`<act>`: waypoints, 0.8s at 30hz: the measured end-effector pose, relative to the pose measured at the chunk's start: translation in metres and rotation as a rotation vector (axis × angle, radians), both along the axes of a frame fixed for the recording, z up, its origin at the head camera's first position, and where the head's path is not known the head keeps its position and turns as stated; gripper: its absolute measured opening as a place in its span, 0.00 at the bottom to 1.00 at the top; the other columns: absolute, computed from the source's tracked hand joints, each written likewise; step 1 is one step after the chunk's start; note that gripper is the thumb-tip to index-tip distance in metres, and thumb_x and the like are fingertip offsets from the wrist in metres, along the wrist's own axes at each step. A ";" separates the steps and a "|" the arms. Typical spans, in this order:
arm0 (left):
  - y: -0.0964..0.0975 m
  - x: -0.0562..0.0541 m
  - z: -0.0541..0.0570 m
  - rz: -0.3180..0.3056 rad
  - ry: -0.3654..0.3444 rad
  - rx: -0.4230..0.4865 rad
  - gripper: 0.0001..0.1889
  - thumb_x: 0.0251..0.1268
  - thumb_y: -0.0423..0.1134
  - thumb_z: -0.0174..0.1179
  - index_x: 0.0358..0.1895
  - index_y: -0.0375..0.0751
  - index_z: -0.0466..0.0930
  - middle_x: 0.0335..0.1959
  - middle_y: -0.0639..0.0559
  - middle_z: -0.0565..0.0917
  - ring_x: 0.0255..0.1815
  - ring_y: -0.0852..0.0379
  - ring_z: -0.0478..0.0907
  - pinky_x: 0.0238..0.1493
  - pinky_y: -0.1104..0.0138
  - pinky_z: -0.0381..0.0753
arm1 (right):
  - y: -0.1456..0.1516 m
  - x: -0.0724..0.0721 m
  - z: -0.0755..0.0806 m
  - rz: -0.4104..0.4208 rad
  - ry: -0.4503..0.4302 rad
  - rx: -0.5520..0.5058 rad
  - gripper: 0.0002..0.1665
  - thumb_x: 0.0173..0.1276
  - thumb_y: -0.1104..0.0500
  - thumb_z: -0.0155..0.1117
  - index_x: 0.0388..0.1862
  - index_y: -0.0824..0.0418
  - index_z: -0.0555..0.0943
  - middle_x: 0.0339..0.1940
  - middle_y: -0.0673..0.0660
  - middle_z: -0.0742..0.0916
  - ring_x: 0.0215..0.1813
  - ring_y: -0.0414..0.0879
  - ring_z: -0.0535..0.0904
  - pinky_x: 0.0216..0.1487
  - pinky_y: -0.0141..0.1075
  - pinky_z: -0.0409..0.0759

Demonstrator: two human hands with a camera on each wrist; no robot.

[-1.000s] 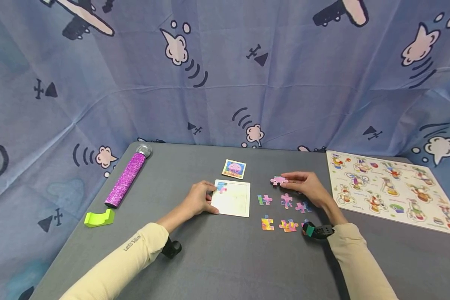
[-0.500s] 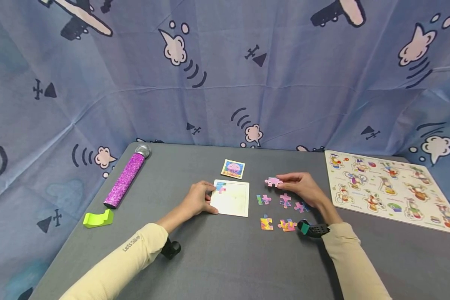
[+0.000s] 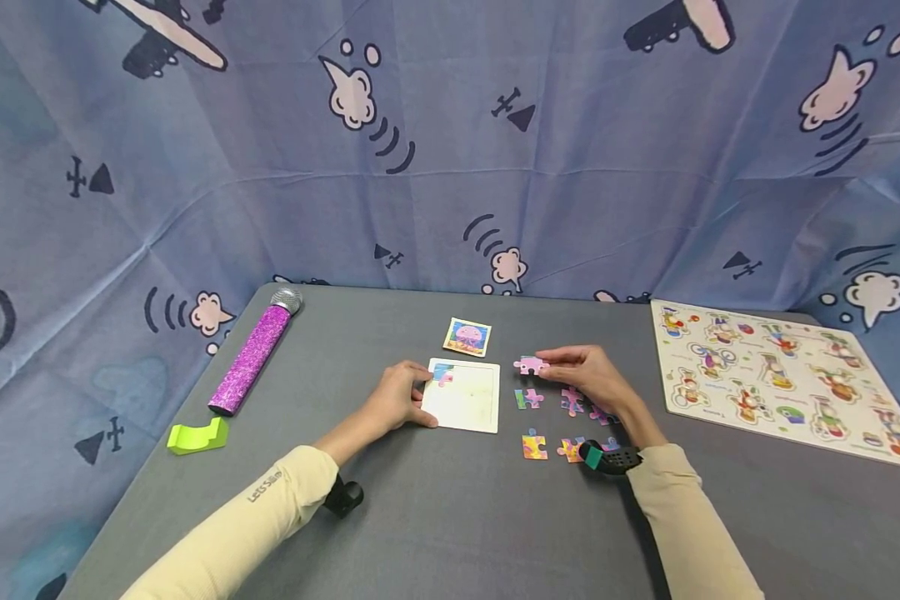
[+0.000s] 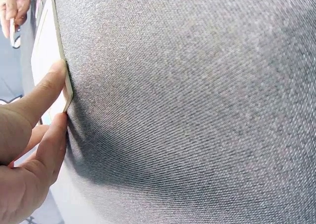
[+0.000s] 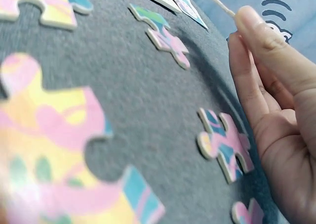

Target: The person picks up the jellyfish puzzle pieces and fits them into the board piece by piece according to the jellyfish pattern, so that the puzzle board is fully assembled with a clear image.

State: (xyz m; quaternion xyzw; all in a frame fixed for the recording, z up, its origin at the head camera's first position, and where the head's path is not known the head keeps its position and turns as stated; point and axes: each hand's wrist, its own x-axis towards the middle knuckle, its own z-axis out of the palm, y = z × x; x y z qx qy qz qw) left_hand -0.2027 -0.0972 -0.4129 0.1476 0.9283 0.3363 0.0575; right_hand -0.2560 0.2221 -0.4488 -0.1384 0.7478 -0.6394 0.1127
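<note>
In the head view my left hand (image 3: 399,397) holds the left edge of a white square puzzle tray (image 3: 468,404), thumb and fingers at its rim. One blue-and-pink jigsaw piece (image 3: 442,373) lies in the tray's upper left corner. My right hand (image 3: 588,377) pinches a pink jigsaw piece (image 3: 528,365) between thumb and fingers, raised above the table right of the tray. In the right wrist view the held piece (image 5: 220,4) shows edge-on. Loose pieces lie beneath that hand, among them a green-and-pink piece (image 3: 528,398) and a yellow piece (image 3: 534,446).
A small jellyfish picture card (image 3: 467,337) lies behind the tray. At right is a large board of printed figures (image 3: 787,383). A glittery purple microphone (image 3: 255,358) and a lime-green block (image 3: 198,436) lie at left. A patterned curtain (image 3: 435,167) hangs behind the table.
My right hand has moved left with the pink jigsaw piece, closer to the tray. The left hand has stayed at the tray's edge.
</note>
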 end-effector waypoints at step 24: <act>0.001 -0.001 0.000 -0.005 -0.007 -0.004 0.37 0.34 0.30 0.80 0.56 0.24 0.77 0.54 0.37 0.76 0.33 0.54 0.77 0.34 0.68 0.80 | -0.037 -0.003 -0.003 0.002 -0.027 0.007 0.24 0.58 0.68 0.71 0.53 0.77 0.78 0.43 0.52 0.88 0.42 0.36 0.83 0.44 0.29 0.80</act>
